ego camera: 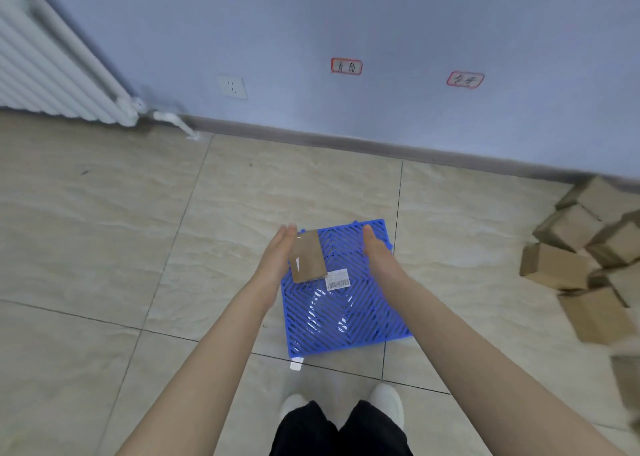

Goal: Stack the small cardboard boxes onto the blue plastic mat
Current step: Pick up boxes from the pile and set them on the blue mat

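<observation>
1 blue plastic mat (341,317) lies flat on the tiled floor (104,247), its grid face up, with 1 white barcode label (338,279) on it. 1 small cardboard box (307,255) sits over the mat's far left corner; whether it rests on the mat or is held just above it cannot be told. Its long axis runs away from the person toward the wall (346,22), tilted slightly to the left, and a strip of tape shows on its top face.

At the right edge of the view a loose pile of boxes (585,247) lies on the floor, well apart from the mat; at least 6 can be counted, the nearest ones blurred.

2 bare arms reach forward and down. The left hand (278,256) is flat, fingers straight and together, palm pressed against the box's left side. The right hand (377,251) is likewise flat and spread straight, over the mat's far right part, apart from the box with bare mat between them. Neither hand is closed around anything.

On the wall: 1 socket (232,87), 2 red-framed labels (346,66), and 1 white radiator (45,57) at left.
</observation>
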